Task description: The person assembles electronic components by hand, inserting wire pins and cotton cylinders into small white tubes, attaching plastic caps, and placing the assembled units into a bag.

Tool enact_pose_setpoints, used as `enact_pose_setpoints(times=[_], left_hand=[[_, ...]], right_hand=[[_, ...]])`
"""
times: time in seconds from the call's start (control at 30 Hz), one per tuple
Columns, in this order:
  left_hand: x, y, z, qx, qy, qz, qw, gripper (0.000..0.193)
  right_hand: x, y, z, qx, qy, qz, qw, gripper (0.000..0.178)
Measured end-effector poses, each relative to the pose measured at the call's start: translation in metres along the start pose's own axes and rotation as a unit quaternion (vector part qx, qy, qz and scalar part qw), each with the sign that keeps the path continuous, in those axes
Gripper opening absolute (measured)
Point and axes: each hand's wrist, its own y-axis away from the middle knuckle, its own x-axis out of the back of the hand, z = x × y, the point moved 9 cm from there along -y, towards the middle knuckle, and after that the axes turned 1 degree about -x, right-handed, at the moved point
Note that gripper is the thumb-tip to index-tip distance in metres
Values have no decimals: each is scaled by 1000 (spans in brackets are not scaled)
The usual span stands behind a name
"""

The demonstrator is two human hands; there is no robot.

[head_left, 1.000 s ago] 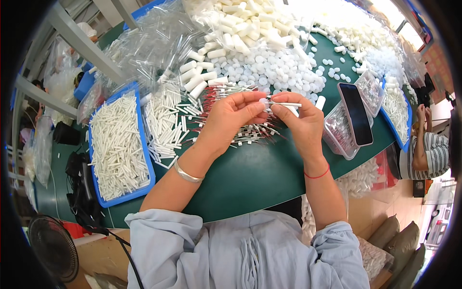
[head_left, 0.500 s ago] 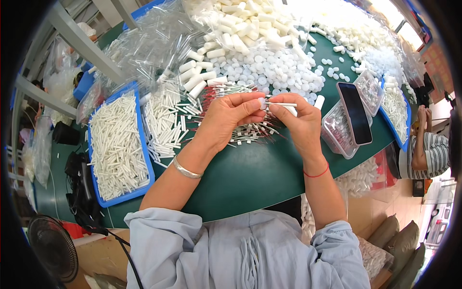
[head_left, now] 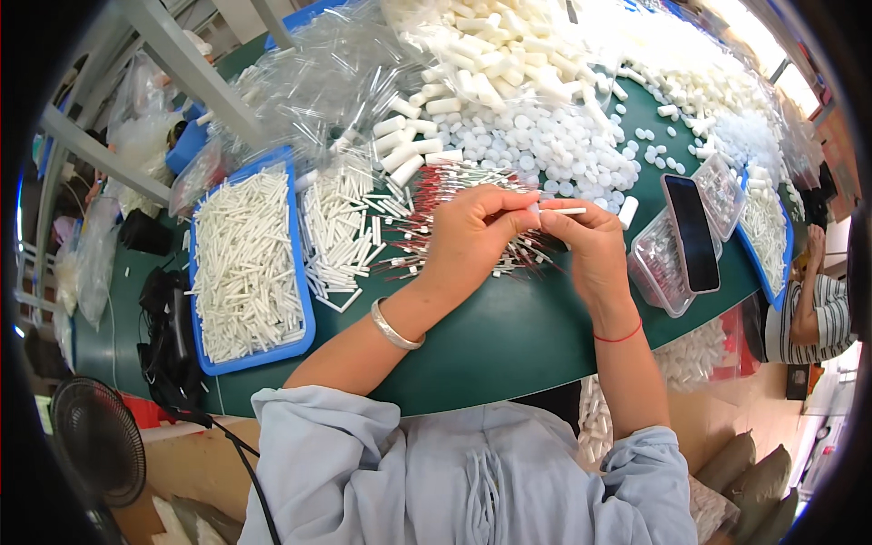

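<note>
My left hand (head_left: pixel 480 234) and my right hand (head_left: pixel 592 247) meet fingertip to fingertip above the table. A thin white stick (head_left: pixel 572 211) is pinched in my right hand and points to the right. Between the touching fingertips a small whitish cap (head_left: pixel 536 207) partly shows, gripped by my left hand; fingers hide most of it. Under and behind my left hand lies a heap of thin red wires with white ends (head_left: pixel 445 186). Just beyond my hands spreads a pile of round translucent white caps (head_left: pixel 509 145).
Loose white sticks (head_left: pixel 341 241) lie beside a blue tray (head_left: pixel 307 318) full of them. Fat white cylinders (head_left: pixel 490 54) cover the back. At right, a phone (head_left: pixel 690 238) leans on a clear plastic box (head_left: pixel 649 272) near another blue tray (head_left: pixel 772 295). A fan (head_left: pixel 95 436) stands lower left.
The view has shifted, so the table and hands appear farther right. My hands stay together, and the cap between the fingertips is now more covered.
</note>
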Motion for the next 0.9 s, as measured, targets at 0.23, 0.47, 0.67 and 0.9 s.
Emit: enact_pose_setpoints(times=[0.23, 0.47, 0.67, 0.9], left_hand=[[4, -8, 1, -4, -21, 0, 1000, 21], [73, -99, -9, -139, -473, 65, 868, 21], [128, -125, -84, -81, -617, -79, 779, 25], [126, -128, -50, -90, -438, 18, 894, 33]], right_hand=[[2, -6, 5, 4, -23, 4, 1000, 17], [23, -4, -24, 81, -47, 40, 995, 15], [18, -11, -4, 79, -39, 28, 996, 16], [12, -14, -2, 72, -117, -16, 990, 15]])
